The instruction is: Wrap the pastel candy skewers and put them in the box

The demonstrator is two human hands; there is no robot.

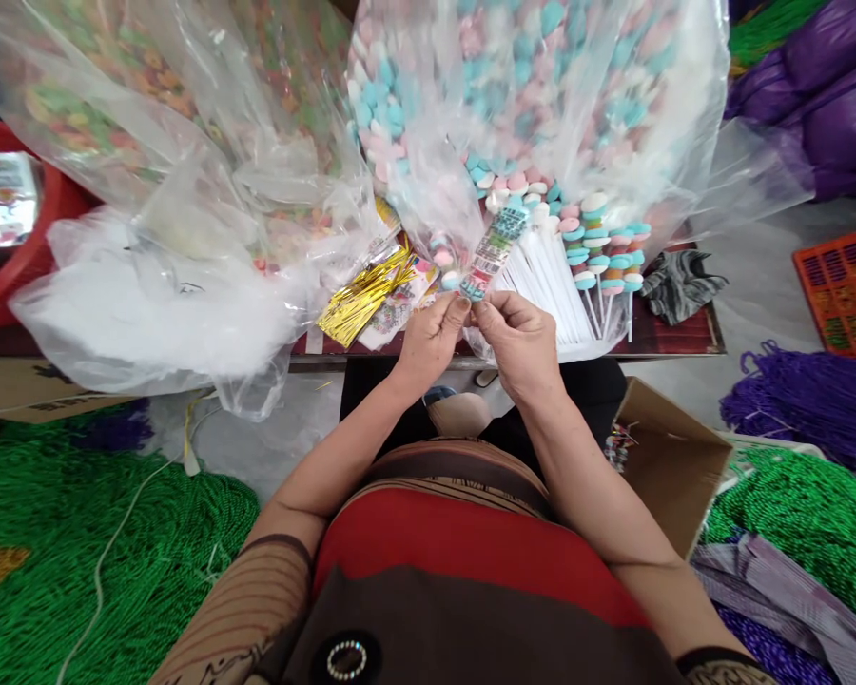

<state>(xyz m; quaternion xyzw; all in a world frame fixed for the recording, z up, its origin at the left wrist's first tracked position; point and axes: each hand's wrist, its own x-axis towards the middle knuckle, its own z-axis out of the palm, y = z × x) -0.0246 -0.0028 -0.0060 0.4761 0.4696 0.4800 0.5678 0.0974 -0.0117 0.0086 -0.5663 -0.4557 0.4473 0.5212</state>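
Note:
My left hand [434, 341] and my right hand [522, 341] meet above the table's front edge, both closed in a pinch on the lower end of a small printed packet [496, 249]. The packet points up and away, tilted to the right. Gold twist ties [367, 293] lie left of my left hand on printed wrappers [399, 309]. White sticks [546, 281] lie beside my right hand. Right of them are candy skewers [599, 249] in pink, blue and white. Loose candies [517, 183] spill from the large clear bag [542, 86] behind.
Another big candy bag [185, 105] and a bulging white plastic bag [178, 304] cover the left. A red tub [57, 205] stands far left. An open carton [674, 457], green cord bundles [806, 523] and an orange crate [846, 290] are at the right.

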